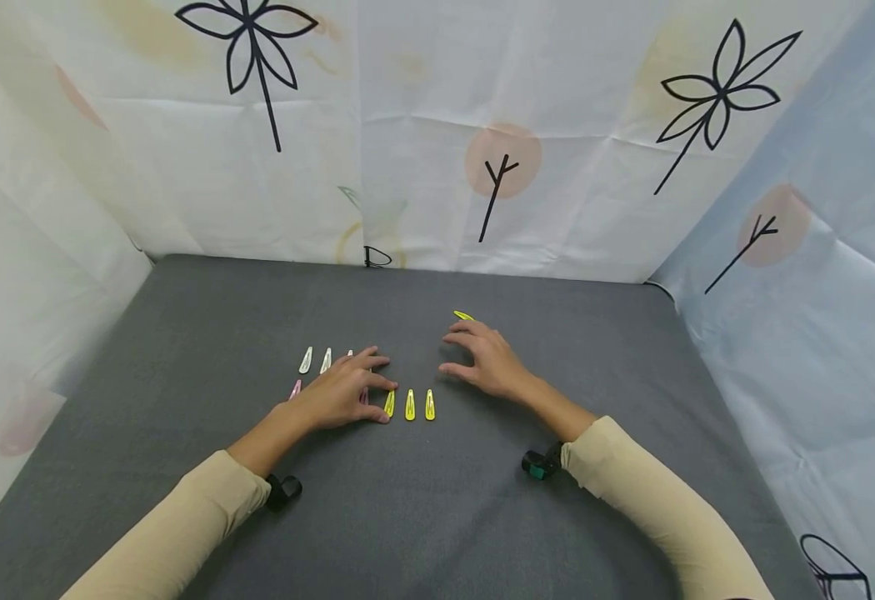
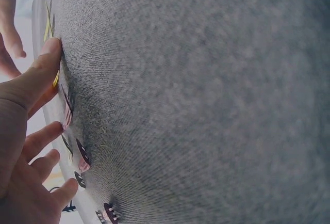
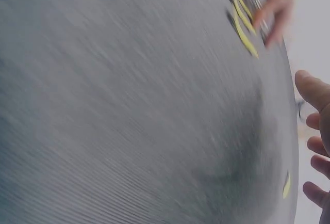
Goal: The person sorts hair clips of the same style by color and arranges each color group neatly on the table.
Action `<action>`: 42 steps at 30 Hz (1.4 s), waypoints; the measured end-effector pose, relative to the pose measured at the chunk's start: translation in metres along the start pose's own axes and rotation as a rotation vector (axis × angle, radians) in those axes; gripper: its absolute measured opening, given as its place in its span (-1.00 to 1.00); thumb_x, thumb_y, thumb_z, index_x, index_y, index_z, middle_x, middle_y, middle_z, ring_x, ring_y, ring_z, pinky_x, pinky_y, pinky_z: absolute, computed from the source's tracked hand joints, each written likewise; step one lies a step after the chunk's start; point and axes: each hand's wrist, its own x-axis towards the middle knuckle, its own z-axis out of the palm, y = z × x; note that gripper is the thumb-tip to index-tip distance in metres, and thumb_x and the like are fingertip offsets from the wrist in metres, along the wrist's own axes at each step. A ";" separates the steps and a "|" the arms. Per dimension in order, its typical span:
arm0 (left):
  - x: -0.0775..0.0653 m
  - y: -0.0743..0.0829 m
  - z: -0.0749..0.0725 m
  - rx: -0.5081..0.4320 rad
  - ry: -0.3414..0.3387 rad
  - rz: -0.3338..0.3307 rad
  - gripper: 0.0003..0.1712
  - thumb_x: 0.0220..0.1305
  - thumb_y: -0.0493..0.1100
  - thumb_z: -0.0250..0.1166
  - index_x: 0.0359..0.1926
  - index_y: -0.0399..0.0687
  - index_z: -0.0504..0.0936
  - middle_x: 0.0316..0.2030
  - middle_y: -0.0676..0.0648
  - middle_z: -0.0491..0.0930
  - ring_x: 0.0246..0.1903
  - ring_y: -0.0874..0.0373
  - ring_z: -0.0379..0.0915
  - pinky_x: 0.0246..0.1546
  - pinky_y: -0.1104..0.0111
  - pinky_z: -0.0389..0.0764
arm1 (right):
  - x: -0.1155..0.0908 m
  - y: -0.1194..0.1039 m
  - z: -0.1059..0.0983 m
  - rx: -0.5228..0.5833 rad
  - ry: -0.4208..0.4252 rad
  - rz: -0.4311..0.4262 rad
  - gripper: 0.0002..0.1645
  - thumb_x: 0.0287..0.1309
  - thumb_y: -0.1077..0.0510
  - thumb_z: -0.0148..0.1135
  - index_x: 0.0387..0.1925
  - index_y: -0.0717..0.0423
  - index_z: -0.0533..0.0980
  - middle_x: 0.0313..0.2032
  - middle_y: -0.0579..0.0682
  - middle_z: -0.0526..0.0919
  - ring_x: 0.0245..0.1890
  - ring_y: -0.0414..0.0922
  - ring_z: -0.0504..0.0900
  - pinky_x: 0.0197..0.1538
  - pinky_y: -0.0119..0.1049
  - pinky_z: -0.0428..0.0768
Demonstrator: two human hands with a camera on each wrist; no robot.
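My left hand (image 1: 343,393) is low over rows of snap hair clips on the grey cloth. Its thumb and index finger pinch a yellow hair clip (image 1: 389,403) at its two ends, at the left of a short yellow row. Two more yellow clips, one in the middle (image 1: 410,405) and one at the right (image 1: 430,405), lie beside it. The other fingers spread over pink and white clips, partly hiding them. My right hand (image 1: 488,363) is held above the cloth with loosely bent fingers and nothing in them. Just beyond its fingertips lies a single yellow clip (image 1: 463,316), partly covered.
White clips (image 1: 306,360) form a row behind the left hand, and a pink clip (image 1: 296,389) shows by its wrist. The grey table (image 1: 437,517) meets patterned white curtains (image 1: 422,167) at the back and sides. Each wrist wears a small black camera (image 1: 283,492).
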 end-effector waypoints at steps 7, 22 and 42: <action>0.000 0.000 0.001 0.003 0.005 0.005 -0.40 0.05 0.14 0.52 0.10 0.01 0.72 0.32 -0.27 0.41 0.44 -0.27 0.07 0.31 -0.25 0.12 | 0.013 0.027 -0.005 -0.023 0.058 0.162 -0.37 0.17 -0.06 0.43 0.16 0.23 0.57 0.18 0.19 0.52 0.24 0.12 0.43 0.19 0.15 0.38; 0.000 0.000 0.002 -0.001 0.012 0.016 -0.41 0.06 0.13 0.53 0.09 -0.01 0.73 0.31 -0.29 0.41 0.43 -0.29 0.08 0.30 -0.26 0.14 | 0.024 0.049 0.004 -0.078 0.083 0.278 -0.55 0.23 0.01 0.39 0.07 0.18 0.64 0.13 0.17 0.55 0.23 0.12 0.43 0.19 0.11 0.39; -0.001 0.000 0.001 -0.004 0.023 0.012 -0.40 0.04 0.13 0.53 0.09 -0.01 0.73 0.31 -0.28 0.42 0.43 -0.29 0.08 0.30 -0.26 0.14 | 0.034 0.052 0.011 -0.115 0.165 0.338 -0.70 0.23 0.05 0.39 -0.15 0.19 0.73 0.03 0.13 0.64 0.22 0.11 0.44 0.16 0.10 0.39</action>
